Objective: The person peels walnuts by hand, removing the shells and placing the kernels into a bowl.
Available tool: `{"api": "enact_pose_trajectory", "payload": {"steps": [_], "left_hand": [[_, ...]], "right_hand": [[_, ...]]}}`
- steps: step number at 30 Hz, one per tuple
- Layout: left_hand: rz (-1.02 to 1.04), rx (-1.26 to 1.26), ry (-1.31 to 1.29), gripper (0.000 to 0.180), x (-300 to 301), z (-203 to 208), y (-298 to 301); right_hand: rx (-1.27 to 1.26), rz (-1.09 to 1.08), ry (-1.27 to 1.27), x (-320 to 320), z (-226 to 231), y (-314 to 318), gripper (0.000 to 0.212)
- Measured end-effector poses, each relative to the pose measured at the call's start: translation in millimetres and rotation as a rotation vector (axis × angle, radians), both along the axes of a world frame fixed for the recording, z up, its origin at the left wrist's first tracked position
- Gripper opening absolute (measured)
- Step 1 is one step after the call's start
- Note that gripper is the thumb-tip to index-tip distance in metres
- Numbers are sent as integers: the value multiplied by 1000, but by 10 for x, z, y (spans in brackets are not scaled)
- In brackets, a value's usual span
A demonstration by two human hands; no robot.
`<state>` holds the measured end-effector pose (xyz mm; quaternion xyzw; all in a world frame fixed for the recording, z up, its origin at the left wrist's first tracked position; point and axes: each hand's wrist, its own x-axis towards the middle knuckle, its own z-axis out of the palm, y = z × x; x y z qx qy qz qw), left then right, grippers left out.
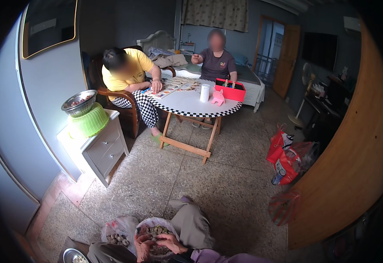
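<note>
Low in the view, both my hands are over a container lined with a thin plastic bag point(174, 228), which holds greyish-brown and yellowish scraps point(158, 229). My left hand point(142, 246) is at its left side with the fingers curled inward. Facing it, my right hand point(171, 243) reaches in from the right, fingers bent and fingertips close to the left ones. Whatever the fingers hold is too small to make out. Just left stands a clear plastic bag point(125, 222) with several round, brownish, nut-like things point(118, 239). A metal bowl point(68, 253) with pale pieces is at the lower left.
Two people sit at a round folding table point(187, 103) ahead, with a red box point(231, 91) on it. A white drawer cabinet point(106, 153) carries a green basket point(87, 120) and a metal colander point(79, 104). Red bags point(285, 160) lie right, near a wooden panel point(336, 188).
</note>
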<state>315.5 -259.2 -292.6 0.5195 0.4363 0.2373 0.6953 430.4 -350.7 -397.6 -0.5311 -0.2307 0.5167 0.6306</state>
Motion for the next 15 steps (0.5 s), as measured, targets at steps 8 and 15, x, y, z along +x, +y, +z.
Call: {"api": "enact_pose_trajectory", "payload": {"steps": [8,15], "left_hand": [[38,-52,-11,36,-65,-89,44],[-35,-48,-45,83,-148,-417,159]], "right_hand": [[-75,65,92,-25,304,-52,40],[-131,112,17,20,501,-53,40]]}}
